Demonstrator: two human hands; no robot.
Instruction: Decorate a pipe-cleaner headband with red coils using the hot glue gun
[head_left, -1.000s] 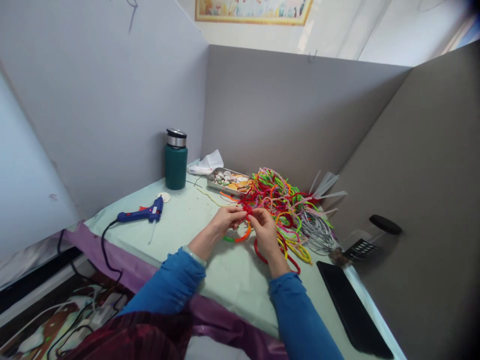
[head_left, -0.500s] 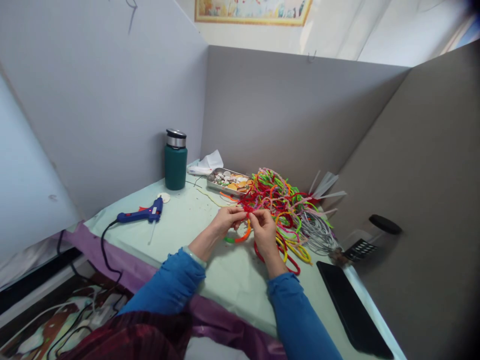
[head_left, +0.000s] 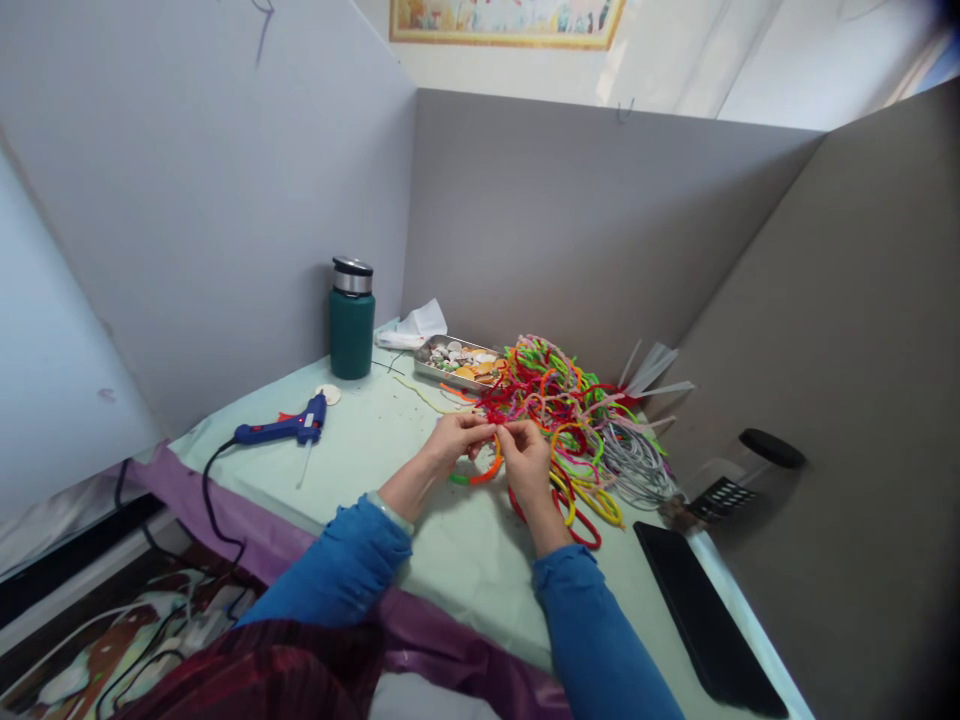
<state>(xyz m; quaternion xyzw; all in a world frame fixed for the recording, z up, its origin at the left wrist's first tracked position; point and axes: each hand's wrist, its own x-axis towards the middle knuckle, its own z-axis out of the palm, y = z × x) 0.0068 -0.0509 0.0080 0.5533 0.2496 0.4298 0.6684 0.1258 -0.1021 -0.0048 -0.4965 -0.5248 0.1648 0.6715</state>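
Observation:
My left hand and my right hand meet fingertip to fingertip over the table, both closed in a pinch. Between them is a fuzzy red pipe cleaner, partly covered by the fingers and hard to separate from the red strands behind. Below the fingertips hangs a curved orange and green band; how it joins the red piece is hidden. Just beyond my right hand lies a tangled heap of bright pipe cleaners, with yellow and red loops reaching toward me.
A blue glue gun lies at left, its black cord running off the table edge. Behind it stands a green bottle. A metal tray of small pieces sits at the back. Grey wires and a black flat object are on the right. Partitions surround the table.
Almost nothing differs. Both hands keep their pinch at the same spot, with only a very slight shift of the fingers.

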